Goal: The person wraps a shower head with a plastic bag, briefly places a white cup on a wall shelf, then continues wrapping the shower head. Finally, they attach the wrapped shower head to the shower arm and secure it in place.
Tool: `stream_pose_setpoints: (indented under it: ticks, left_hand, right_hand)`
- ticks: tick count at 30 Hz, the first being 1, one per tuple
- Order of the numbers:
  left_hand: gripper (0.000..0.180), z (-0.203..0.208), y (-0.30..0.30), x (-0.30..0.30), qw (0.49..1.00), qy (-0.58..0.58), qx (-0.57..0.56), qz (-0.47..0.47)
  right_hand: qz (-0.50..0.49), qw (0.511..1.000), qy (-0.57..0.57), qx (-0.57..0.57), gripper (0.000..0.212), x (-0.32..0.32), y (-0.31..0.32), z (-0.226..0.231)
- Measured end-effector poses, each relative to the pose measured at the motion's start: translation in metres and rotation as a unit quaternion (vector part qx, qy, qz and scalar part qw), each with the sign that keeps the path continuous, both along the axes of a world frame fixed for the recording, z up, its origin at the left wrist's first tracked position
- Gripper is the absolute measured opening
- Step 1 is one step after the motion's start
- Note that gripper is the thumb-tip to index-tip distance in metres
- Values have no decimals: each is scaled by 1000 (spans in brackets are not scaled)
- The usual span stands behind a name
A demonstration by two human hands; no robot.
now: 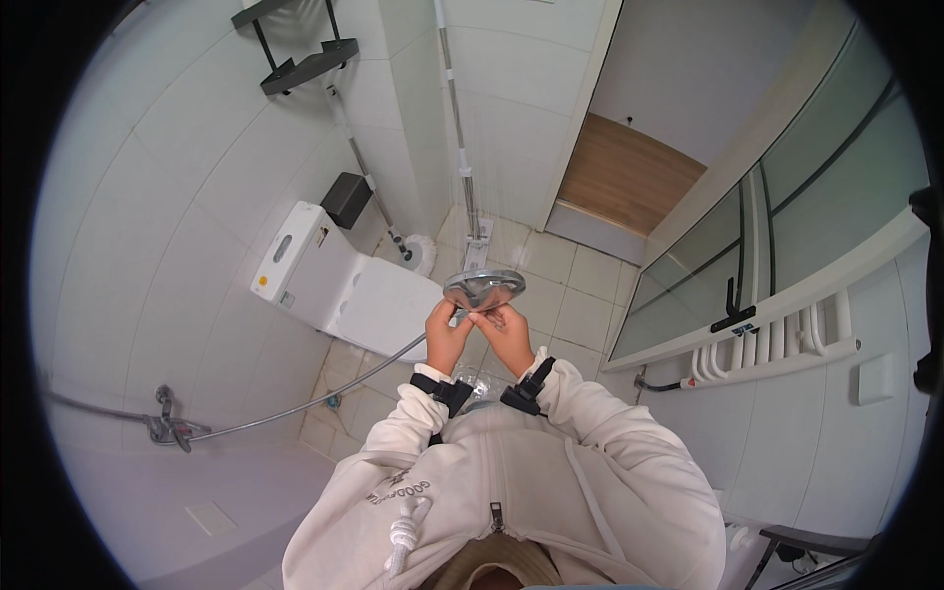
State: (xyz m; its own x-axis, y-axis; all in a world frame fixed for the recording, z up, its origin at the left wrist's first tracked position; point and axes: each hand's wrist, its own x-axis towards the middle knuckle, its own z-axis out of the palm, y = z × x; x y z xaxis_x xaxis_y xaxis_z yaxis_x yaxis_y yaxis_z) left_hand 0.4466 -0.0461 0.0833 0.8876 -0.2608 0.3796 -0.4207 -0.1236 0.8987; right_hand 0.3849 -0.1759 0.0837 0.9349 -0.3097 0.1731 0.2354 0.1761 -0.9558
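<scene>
A round chrome shower head (484, 287) is held up in front of me, its shiny metal reflecting the surroundings. Just beneath it my left hand (447, 336) and my right hand (504, 337) come together, fingertips pinched at its neck. The left fingers close around the end of the flexible metal shower hose (324, 397), while the right fingers grip the base of the head. My fingers partly cover the joint between hose and head. From there the hose runs down left to a chrome wall faucet (173, 431).
A white toilet (379, 310) with its lid down stands to the left, a dark bin (346, 201) behind it. Two mops, one flat (478, 241), one round (421, 254), lean by the far wall. On the right are an open glass door (708, 265) and a white towel radiator (777, 359).
</scene>
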Motion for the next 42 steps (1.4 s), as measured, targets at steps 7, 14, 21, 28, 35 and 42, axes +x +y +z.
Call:
stream_pose_setpoints:
  ticks: [7, 14, 21, 28, 35, 42]
  left_hand:
    - [23, 3, 1, -1, 1000, 15, -8, 3]
    - [23, 8, 4, -3, 1000, 6, 5, 15]
    - [23, 11, 3, -4, 1000, 4, -10, 17]
    - [25, 5, 4, -2, 1000, 6, 5, 23]
    - [24, -13, 5, 3, 999, 34, 8, 6]
    - [23, -23, 7, 6, 999, 49, 23, -3]
  right_hand:
    - [11, 1000, 11, -5, 23, 2, 1, -2]
    - [18, 1000, 7, -10, 20, 3, 3, 0]
    - [17, 999, 21, -17, 20, 4, 4, 1]
    - [18, 999, 31, -21, 20, 4, 4, -2]
    - [23, 999, 38, -17, 21, 6, 2, -9]
    - [18, 999, 29, 5, 20, 5, 3, -9]
